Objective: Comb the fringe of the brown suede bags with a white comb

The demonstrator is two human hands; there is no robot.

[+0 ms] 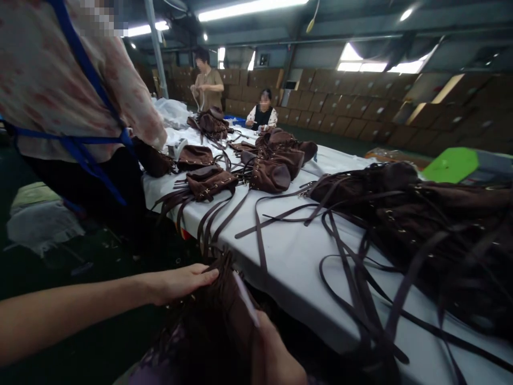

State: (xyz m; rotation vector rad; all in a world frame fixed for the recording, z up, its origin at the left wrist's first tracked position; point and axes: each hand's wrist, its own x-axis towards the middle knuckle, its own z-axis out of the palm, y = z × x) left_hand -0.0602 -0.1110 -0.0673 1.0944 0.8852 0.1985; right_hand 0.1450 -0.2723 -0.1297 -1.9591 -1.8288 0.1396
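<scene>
Low in front of me, beside the table's edge, is a dark brown bag (226, 315) with thin straps or fringe at its top. My left hand (186, 282) is closed on the bag's upper left side, thumb on top. At its right side is my right hand (278, 350), closed round a slim pale stick-like thing (245, 297) that lies along the bag; its kind is unclear. The right fingers are partly hidden and blurred. Dark shadow covers the bag's lower part.
A white-covered table (280, 251) runs away from me. Brown drawstring bags (210, 182) lie along it, and a large heap of bags (433, 224) with trailing straps fills the right. A person in a blue apron (80, 139) stands close left; two more people are farther back.
</scene>
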